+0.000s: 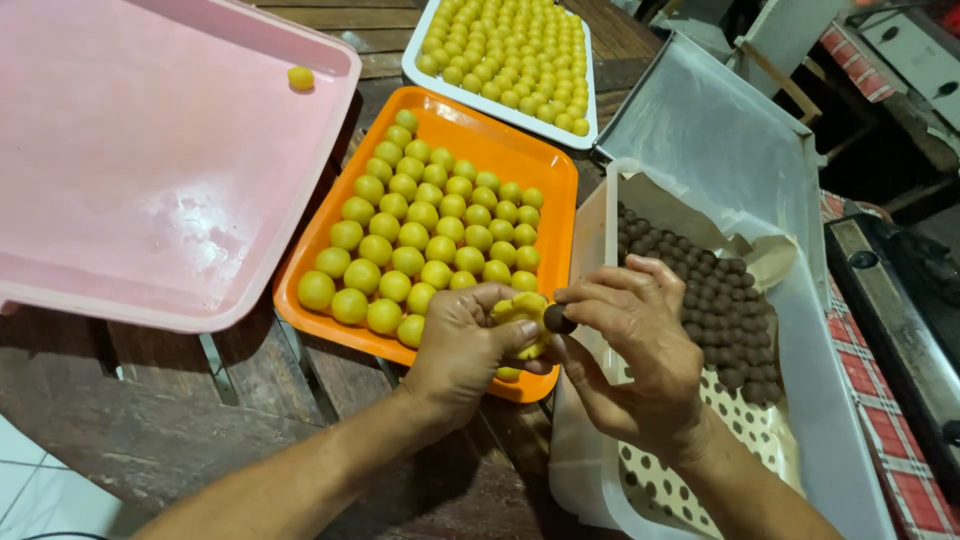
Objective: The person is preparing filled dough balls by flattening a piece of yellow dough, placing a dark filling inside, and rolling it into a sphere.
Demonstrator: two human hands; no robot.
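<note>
My left hand (pixel 462 345) cups a flattened piece of yellow dough (pixel 527 312) over the near right corner of the orange tray (pixel 500 143). My right hand (pixel 632 345) pinches a small brown ball (pixel 557 319) between thumb and fingertips, pressed against that dough. The orange tray holds several rows of yellow dough balls (pixel 415 237). Under my right hand stands a clear plastic box (pixel 830 400) lined with dotted paper and filled with several small brown balls (pixel 705 290).
A pink tray (pixel 150 170) at the left holds one yellow ball (pixel 300 77). A white tray (pixel 510 108) of small yellow balls lies at the back. The box's lid (pixel 720 130) leans open behind it. All rest on a dark wooden table (pixel 200 410); a red checked cloth (pixel 880 420) lies at the right.
</note>
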